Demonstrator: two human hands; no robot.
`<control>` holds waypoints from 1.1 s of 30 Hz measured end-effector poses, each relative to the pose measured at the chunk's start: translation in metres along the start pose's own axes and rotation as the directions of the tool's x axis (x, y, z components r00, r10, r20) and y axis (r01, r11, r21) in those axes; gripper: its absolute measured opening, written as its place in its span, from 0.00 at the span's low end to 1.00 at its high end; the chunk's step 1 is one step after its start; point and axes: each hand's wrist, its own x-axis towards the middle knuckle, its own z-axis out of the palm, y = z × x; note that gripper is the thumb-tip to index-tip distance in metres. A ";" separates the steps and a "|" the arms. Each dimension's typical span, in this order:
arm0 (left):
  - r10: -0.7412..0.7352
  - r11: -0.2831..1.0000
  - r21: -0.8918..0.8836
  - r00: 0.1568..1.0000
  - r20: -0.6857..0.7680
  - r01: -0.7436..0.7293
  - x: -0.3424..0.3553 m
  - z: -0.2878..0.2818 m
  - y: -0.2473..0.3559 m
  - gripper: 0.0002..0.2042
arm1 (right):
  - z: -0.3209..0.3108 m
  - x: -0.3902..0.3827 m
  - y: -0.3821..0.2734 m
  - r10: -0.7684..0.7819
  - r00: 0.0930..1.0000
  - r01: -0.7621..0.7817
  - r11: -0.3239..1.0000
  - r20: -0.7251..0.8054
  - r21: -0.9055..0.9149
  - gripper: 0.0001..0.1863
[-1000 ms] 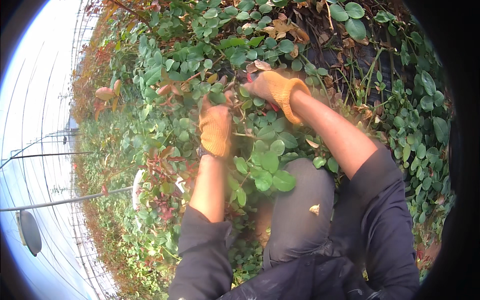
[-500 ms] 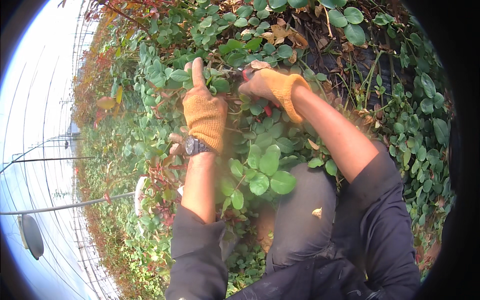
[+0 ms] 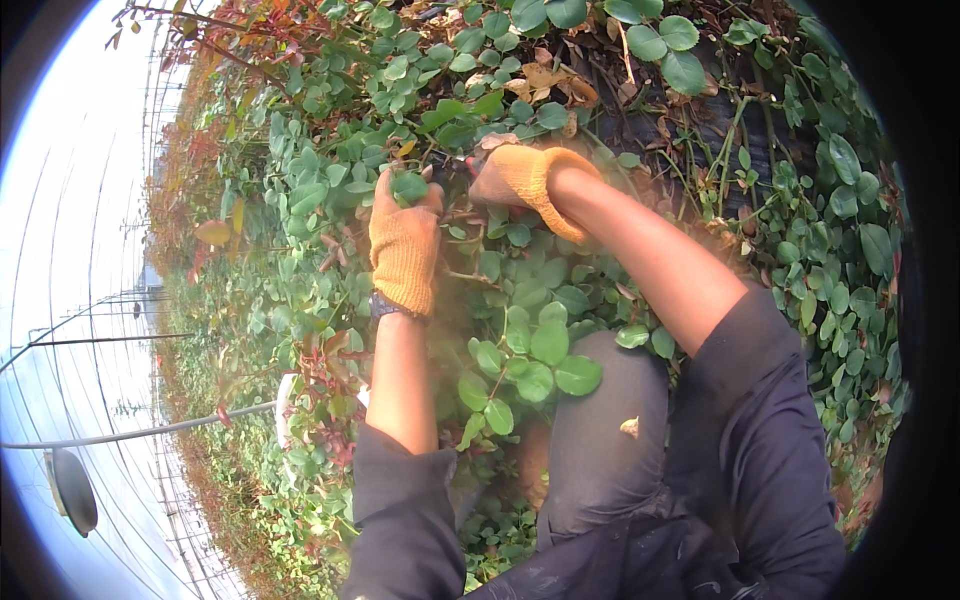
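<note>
My left hand (image 3: 405, 240), in an orange knit glove, is closed among the leaves. A green leaf (image 3: 408, 187) sits at its curled fingers, on a leafy stem that they seem to pinch; most of the stem is hidden. Just to its right, my gloved right hand (image 3: 508, 180) is wrapped round red-handled pruning shears (image 3: 474, 163). Their metal tip points left toward my left fingers, partly covered by foliage. Whether the blades touch a stem I cannot tell.
Dense green rose-like bushes (image 3: 540, 270) surround both hands, with reddish shoots (image 3: 320, 390) at the left. Dry brown leaves (image 3: 545, 82) lie over dark ground cover (image 3: 640, 120) at the far side. A leafy sprig (image 3: 535, 365) stands before my knee (image 3: 610, 420). A grey pipe (image 3: 140, 433) crosses at left.
My left hand's raised finger has curled in, and the hand has closed at a leafy stem. My right hand has shifted slightly left with the shears.
</note>
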 end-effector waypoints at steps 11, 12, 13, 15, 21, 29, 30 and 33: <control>-0.190 0.939 -0.280 0.979 0.068 0.202 -0.011 -0.007 0.011 0.20 | -0.005 -0.007 -0.007 -0.136 0.991 0.130 0.953 -0.001 -0.275 0.08; -0.183 0.943 -0.272 0.981 0.063 0.193 -0.011 -0.008 0.012 0.19 | -0.013 -0.024 -0.007 -0.071 0.998 0.070 0.988 0.001 -0.139 0.08; -0.201 0.944 -0.252 0.977 0.075 0.213 -0.012 -0.010 0.012 0.18 | -0.025 -0.046 -0.010 0.061 0.998 -0.062 0.997 0.026 0.046 0.10; -0.282 0.930 -0.223 0.957 0.072 0.292 -0.014 -0.014 0.014 0.17 | -0.042 -0.064 -0.010 0.198 0.968 -0.234 0.936 0.156 0.264 0.13; -0.240 0.921 -0.295 0.967 0.089 0.256 -0.020 -0.018 0.014 0.19 | -0.054 -0.078 -0.005 0.349 0.931 -0.329 0.673 0.108 0.663 0.16; -0.181 0.953 -0.228 0.978 0.099 0.200 -0.019 -0.029 0.005 0.22 | -0.054 -0.008 -0.002 0.181 0.974 -0.225 0.672 0.138 0.706 0.12; -0.198 0.943 -0.251 0.975 0.103 0.218 -0.020 -0.029 0.006 0.23 | -0.052 0.006 -0.001 0.209 0.967 -0.256 0.800 0.148 0.542 0.13; -0.229 0.922 -0.294 0.966 0.118 0.254 -0.018 -0.032 0.009 0.25 | -0.046 0.038 0.000 0.264 0.912 -0.394 0.777 0.315 0.491 0.12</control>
